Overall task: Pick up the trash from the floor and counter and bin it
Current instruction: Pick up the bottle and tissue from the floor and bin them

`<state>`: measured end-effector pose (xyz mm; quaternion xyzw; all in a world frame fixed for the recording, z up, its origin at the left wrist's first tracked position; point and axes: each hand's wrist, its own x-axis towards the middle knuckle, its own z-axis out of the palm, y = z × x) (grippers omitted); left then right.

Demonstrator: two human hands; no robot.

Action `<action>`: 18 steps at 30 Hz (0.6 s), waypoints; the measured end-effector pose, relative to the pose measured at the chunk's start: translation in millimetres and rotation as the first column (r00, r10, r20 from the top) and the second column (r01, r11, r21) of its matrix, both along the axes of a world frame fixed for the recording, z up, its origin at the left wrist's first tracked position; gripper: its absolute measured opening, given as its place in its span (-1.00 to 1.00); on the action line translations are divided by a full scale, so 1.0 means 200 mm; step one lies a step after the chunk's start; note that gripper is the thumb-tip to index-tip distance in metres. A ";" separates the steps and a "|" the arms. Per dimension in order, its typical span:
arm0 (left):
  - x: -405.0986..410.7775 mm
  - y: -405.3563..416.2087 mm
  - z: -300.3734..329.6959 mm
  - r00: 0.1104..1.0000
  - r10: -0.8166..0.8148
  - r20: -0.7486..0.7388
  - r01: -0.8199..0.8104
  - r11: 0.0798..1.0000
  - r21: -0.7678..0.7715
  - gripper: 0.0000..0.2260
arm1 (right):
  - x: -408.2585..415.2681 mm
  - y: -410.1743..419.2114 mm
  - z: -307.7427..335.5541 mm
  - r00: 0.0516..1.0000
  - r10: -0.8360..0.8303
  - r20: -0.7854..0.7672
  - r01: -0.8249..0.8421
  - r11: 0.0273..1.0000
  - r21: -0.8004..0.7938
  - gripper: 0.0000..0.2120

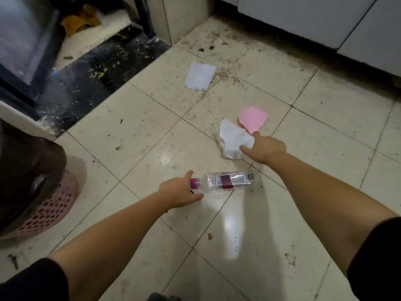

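Head view, looking down at a dirty cream tiled floor (134, 131). Two bare forearms with dark sleeves pushed up reach forward from the bottom of the frame.

The left hand (178, 192) is at the neck end of a clear plastic bottle (230, 181) that lies on its side on the tiles. The fingers and thumb spread around the purple cap (194, 183), touching or just short of it; whether they have closed on it cannot be told. The bottle's body points right, away from the hand, with a dark red label around its middle.

The right hand (263, 149) is farther forward, grasping the near edge of a crumpled white tissue (233, 140) on the floor. Just beyond the tissue, touching it, lies a pink paper (252, 119). Well apart, farther back, a flat white paper (200, 76) lies among crumbs and dark specks.

At the left edge stands a pink perforated bin (52, 209) lined with a dark bag (28, 170). Behind it is a black speckled threshold (97, 70). White cabinets (325, 22) run along the top right.
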<state>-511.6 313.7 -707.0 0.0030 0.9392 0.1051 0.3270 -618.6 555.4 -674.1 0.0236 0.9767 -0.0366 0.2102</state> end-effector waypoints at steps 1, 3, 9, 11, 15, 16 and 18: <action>-0.01 0.00 -0.03 0.999 -0.024 0.025 0.024 1.000 0.004 -0.21 | -0.02 -0.07 -0.02 0.999 0.045 0.027 -0.045 0.999 0.006 -0.31; -0.03 0.00 -0.09 0.999 -0.033 0.034 0.032 0.999 0.028 -0.25 | -0.04 -0.18 -0.09 0.994 0.074 0.084 -0.074 0.997 -0.012 -0.24; -0.06 -0.01 -0.15 0.992 -0.095 -0.085 0.094 0.995 -0.015 -0.73 | -0.01 -0.28 -0.27 0.992 0.110 0.061 -0.109 0.994 -0.021 -0.70; -0.04 -0.04 -0.12 0.989 -0.132 -0.068 0.132 0.991 -0.009 -0.74 | -0.01 -0.27 -0.28 0.988 0.137 0.068 -0.137 0.991 0.004 -0.78; 0.05 -0.18 0.03 0.988 -0.154 -0.026 0.153 0.988 -0.033 -0.73 | -0.03 -0.29 -0.18 0.989 0.147 0.004 -0.147 0.989 -0.024 -0.76; 0.08 -0.23 0.09 0.991 -0.135 -0.026 0.134 0.990 -0.041 -0.72 | -0.03 -0.31 -0.13 0.989 0.146 -0.016 -0.147 0.988 -0.055 -0.74; 0.16 -0.35 0.22 0.997 -0.063 -0.039 0.061 0.996 -0.061 -0.71 | -0.03 -0.38 -0.01 0.982 0.173 -0.071 -0.179 0.979 -0.095 -0.71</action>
